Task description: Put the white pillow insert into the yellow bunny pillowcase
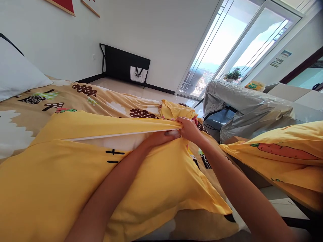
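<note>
A yellow pillowcase (pixel 151 178) lies in front of me with a long slit open along its upper side. White pillow (pixel 121 141) filling shows through the slit. My right hand (pixel 189 129) pinches the gathered edge at the slit's right end. Beside it, my left hand (pixel 164 136) reaches across the case to the same end and grips there, its fingers mostly hidden by cloth. Both hands are close together, nearly touching.
Under the pillow spreads a patterned tan bed sheet (pixel 113 101). Crumpled yellow cloth (pixel 174 109) lies beyond my hands. Yellow carrot-print fabric (pixel 285 151) hangs at right. A white pillow (pixel 17 70) is at far left; plastic-covered furniture (pixel 239 97) stands beyond the bed.
</note>
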The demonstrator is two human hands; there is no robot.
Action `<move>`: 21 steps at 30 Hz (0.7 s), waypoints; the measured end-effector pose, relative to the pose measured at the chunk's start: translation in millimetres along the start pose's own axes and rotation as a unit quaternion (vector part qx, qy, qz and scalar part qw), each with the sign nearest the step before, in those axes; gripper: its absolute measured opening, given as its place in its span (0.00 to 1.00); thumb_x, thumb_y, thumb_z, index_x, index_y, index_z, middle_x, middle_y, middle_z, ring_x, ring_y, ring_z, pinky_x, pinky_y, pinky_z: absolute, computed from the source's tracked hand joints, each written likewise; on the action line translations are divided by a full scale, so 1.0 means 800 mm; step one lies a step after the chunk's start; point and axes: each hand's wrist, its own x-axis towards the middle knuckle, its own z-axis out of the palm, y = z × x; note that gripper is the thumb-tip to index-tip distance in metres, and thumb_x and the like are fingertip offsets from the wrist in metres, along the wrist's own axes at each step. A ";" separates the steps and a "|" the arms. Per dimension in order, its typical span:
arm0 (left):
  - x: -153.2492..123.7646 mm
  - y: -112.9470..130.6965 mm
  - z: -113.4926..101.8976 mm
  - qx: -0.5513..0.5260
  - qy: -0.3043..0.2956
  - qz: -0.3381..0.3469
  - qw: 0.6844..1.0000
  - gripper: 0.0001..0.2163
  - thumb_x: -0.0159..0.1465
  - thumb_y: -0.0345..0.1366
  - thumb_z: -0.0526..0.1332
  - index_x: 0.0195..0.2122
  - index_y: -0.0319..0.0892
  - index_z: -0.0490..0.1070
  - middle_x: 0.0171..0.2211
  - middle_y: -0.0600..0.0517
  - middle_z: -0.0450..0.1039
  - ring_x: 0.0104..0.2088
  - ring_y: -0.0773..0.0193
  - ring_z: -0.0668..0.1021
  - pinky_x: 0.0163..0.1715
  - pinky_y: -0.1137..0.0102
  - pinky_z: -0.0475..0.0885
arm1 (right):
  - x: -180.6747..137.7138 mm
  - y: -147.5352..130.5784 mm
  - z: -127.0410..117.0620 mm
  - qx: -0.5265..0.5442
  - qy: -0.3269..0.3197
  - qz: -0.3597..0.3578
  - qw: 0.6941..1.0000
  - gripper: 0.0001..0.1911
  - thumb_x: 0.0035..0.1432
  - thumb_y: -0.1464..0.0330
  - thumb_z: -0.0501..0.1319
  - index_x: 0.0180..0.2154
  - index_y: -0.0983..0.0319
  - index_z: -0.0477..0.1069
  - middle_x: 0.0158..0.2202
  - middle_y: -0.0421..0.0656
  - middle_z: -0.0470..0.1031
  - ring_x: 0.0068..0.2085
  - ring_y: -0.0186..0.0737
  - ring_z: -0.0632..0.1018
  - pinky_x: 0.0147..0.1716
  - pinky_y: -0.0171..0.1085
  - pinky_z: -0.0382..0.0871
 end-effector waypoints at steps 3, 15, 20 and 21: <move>0.000 -0.001 -0.001 0.007 0.002 -0.028 1.000 0.21 0.66 0.42 0.53 0.60 0.48 0.64 0.61 0.53 0.64 0.63 0.58 0.63 0.64 0.61 0.55 | -0.001 -0.002 0.000 -0.010 -0.005 0.023 1.000 0.20 0.42 0.76 0.52 0.38 0.60 0.73 0.34 0.44 0.77 0.36 0.43 0.74 0.34 0.34 0.59; 0.012 0.004 0.020 0.078 0.102 0.032 0.991 0.18 0.67 0.39 0.52 0.57 0.45 0.66 0.61 0.51 0.64 0.61 0.59 0.66 0.64 0.61 0.56 | -0.014 -0.004 -0.011 0.034 0.013 0.010 0.999 0.21 0.41 0.76 0.53 0.39 0.60 0.74 0.29 0.42 0.77 0.32 0.41 0.74 0.32 0.33 0.59; 0.011 -0.001 0.022 0.025 0.081 0.046 0.995 0.18 0.67 0.40 0.52 0.57 0.47 0.66 0.61 0.53 0.64 0.62 0.59 0.65 0.63 0.62 0.56 | -0.012 -0.003 -0.008 0.080 0.001 -0.008 0.997 0.19 0.42 0.74 0.54 0.37 0.62 0.75 0.29 0.41 0.77 0.32 0.39 0.73 0.31 0.33 0.60; 0.010 -0.002 0.022 0.013 0.080 0.049 0.996 0.18 0.67 0.41 0.53 0.57 0.47 0.66 0.61 0.53 0.64 0.62 0.59 0.65 0.63 0.62 0.56 | -0.011 -0.003 -0.008 0.086 0.000 -0.008 0.996 0.19 0.42 0.74 0.54 0.37 0.62 0.76 0.29 0.41 0.77 0.32 0.39 0.73 0.31 0.32 0.60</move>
